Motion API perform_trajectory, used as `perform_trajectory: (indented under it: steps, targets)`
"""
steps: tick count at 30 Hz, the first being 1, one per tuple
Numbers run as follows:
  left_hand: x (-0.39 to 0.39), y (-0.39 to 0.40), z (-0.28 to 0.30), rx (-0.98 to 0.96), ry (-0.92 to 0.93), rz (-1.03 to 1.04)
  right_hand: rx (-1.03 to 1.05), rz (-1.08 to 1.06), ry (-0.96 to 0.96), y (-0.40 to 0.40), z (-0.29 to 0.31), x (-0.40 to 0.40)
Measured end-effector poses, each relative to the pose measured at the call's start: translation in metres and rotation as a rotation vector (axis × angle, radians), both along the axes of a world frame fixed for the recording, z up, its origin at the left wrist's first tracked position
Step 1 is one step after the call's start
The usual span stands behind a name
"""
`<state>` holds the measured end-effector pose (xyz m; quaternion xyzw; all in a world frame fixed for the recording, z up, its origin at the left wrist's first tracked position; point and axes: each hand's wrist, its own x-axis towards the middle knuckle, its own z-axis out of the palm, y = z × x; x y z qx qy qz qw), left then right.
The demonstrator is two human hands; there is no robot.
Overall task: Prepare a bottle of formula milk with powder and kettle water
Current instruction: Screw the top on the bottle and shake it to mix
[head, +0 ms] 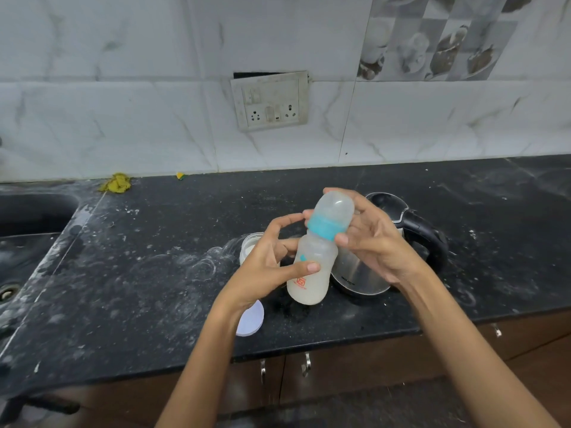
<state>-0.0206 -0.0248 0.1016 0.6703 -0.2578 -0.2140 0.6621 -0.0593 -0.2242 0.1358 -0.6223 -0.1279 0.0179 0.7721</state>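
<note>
Head view: translucent bottle (pixel 312 267), cloudy milk inside, teal collar; left hand (pixel 268 270) wraps its body, right hand (pixel 370 242) pinches the domed cap; steel kettle (pixel 364 273) at 3 o'clock.

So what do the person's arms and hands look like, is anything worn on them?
Both forearms are bare as far as the view shows, with no sleeves in sight. The left hand and the right hand wear no gloves, and no rings, watch or bracelets show. The fingernails are short and unpainted.
</note>
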Motion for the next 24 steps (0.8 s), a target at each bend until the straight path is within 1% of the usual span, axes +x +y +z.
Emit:
perform_trajectory:
  steps: [2, 5, 13, 15, 17, 18, 19, 20, 21, 23, 24]
  targets:
    - [-0.001, 0.002, -0.003, -0.012, 0.024, -0.007, 0.026, 0.019, 0.002, -0.002, 0.005, 0.001]
    - [-0.005, 0.001, -0.006, -0.023, 0.027, 0.04, -0.095, -0.034, -0.037, -0.004, 0.004, 0.002]
    - [-0.012, -0.002, -0.003, 0.004, -0.032, 0.122, -0.327, -0.093, -0.114, 0.005, 0.002, -0.003]
    - [-0.015, -0.005, -0.001, 0.011, -0.057, 0.15, -0.457, -0.194, -0.156, 0.01, 0.003, -0.005]
    - [-0.019, -0.009, -0.002, 0.018, -0.09, 0.181, -0.627, -0.379, -0.192, 0.018, -0.001, -0.007]
    - [-0.021, -0.011, -0.002, 0.022, -0.108, 0.195, -0.693, -0.476, -0.191, 0.023, -0.003, -0.008]
    - [-0.022, -0.013, -0.003, 0.025, -0.122, 0.205, -0.725, -0.525, -0.172, 0.026, -0.004, -0.008]
    - [-0.022, -0.015, -0.004, 0.023, -0.127, 0.214, -0.699, -0.503, -0.134, 0.027, -0.004, -0.008]
    - [-0.022, -0.016, -0.003, 0.018, -0.123, 0.22, -0.599, -0.413, -0.073, 0.023, -0.004, -0.009]
    - [-0.02, -0.016, -0.001, 0.006, -0.111, 0.225, -0.296, -0.178, 0.033, 0.012, -0.002, -0.012]
    - [-0.019, -0.016, -0.001, 0.002, -0.11, 0.229, -0.187, -0.111, 0.058, 0.008, -0.001, -0.015]
